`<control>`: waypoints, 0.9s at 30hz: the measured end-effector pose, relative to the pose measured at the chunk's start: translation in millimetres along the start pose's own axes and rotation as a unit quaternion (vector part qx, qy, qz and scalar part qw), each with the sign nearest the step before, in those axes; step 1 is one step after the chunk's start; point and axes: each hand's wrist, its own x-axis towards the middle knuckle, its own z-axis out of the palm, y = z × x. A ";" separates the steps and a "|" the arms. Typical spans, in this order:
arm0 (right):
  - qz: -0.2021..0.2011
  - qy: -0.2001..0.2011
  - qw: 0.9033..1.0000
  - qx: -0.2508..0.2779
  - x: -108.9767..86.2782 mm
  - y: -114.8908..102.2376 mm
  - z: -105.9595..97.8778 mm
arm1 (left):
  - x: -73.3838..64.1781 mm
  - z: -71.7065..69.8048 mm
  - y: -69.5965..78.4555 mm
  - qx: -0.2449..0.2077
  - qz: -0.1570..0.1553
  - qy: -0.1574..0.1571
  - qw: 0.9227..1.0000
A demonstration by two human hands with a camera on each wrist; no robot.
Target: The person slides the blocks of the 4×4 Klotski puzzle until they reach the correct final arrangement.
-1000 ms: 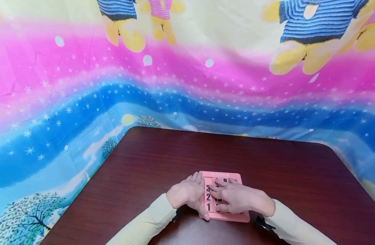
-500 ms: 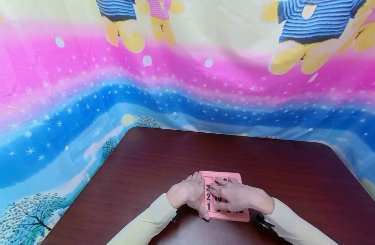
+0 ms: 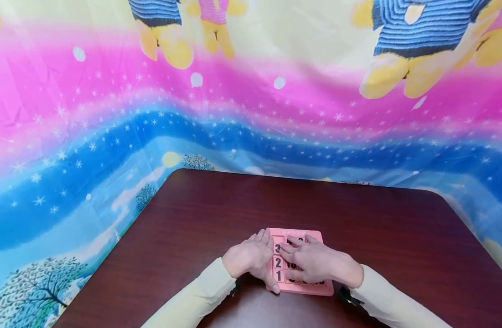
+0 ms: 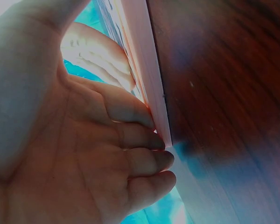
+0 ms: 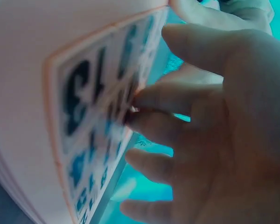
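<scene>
A pink number slide puzzle (image 3: 306,289) lies flat on the table. Along its left edge stretches my left hand (image 3: 251,258), fingers straight and the thumb at the near left corner. In the left wrist view those fingertips rest against the puzzle's side wall (image 4: 154,79). My right hand (image 3: 318,262) is spread over the tiles, fingers extended, hiding most of the numbers. Its index fingertip is right at the tile marked 3 (image 3: 277,248). Tiles 2 (image 3: 278,263) and 1 (image 3: 278,276) show below it in the left column, and a bare slot lies above it.
The dark brown wooden table (image 3: 201,218) extends around the puzzle to its rounded far corners. Behind it hangs a printed cloth backdrop (image 3: 242,109) with bears, snowflakes and trees. Pale sleeves (image 3: 193,291) cover both forearms, with black straps near the wrists.
Tile 3 has slid slightly away from tile 2, toward the far side of the puzzle. My right hand has shifted a little to the left; my left hand stays along the edge.
</scene>
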 end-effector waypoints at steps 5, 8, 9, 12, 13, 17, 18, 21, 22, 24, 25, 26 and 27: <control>0.005 0.007 1.000 -0.018 3.3 -2.3 2.0 | -0.3 1.7 -0.5 -0.004 -0.003 0.002 1.000; 0.016 0.003 1.000 -0.015 5.0 -1.9 1.5 | -0.2 2.1 -0.5 -0.006 -0.003 0.003 1.000; 0.020 0.001 1.000 -0.013 5.6 -1.7 1.3 | -0.1 2.4 -0.4 -0.008 -0.003 0.003 1.000; 0.033 -0.006 0.999 -0.009 8.3 -0.9 0.6 | 0.1 2.2 -0.3 -0.007 -0.003 0.001 1.000; 0.037 -0.006 0.999 -0.011 9.3 -0.5 0.4 | 0.2 2.0 -0.3 -0.006 -0.003 0.001 1.000; 0.050 -0.002 0.999 -0.017 12.7 1.7 0.3 | 1.5 0.5 -0.5 -0.002 -0.002 0.001 1.000; 0.052 0.000 0.999 -0.016 13.1 2.4 0.5 | 1.7 0.5 -0.4 -0.002 0.000 0.001 1.000; 0.056 0.004 0.998 -0.008 13.3 4.6 1.9 | 2.0 1.0 0.0 -0.005 0.002 0.000 1.000; 0.058 0.004 0.998 -0.005 13.5 5.2 2.1 | 2.2 1.1 0.0 -0.004 0.001 -0.001 1.000; 0.058 0.005 0.998 0.001 12.9 5.9 2.1 | 2.1 1.1 0.3 -0.004 0.001 -0.001 1.000; 0.058 0.004 0.998 0.005 12.5 6.1 2.1 | 2.0 1.2 0.4 -0.004 0.001 -0.002 1.000; 0.056 0.004 0.998 0.006 12.0 6.2 1.9 | 1.9 1.2 0.7 -0.004 0.002 -0.003 1.000; 0.053 0.004 0.999 0.008 11.1 6.1 1.4 | 2.0 0.9 0.9 -0.004 0.002 -0.004 1.000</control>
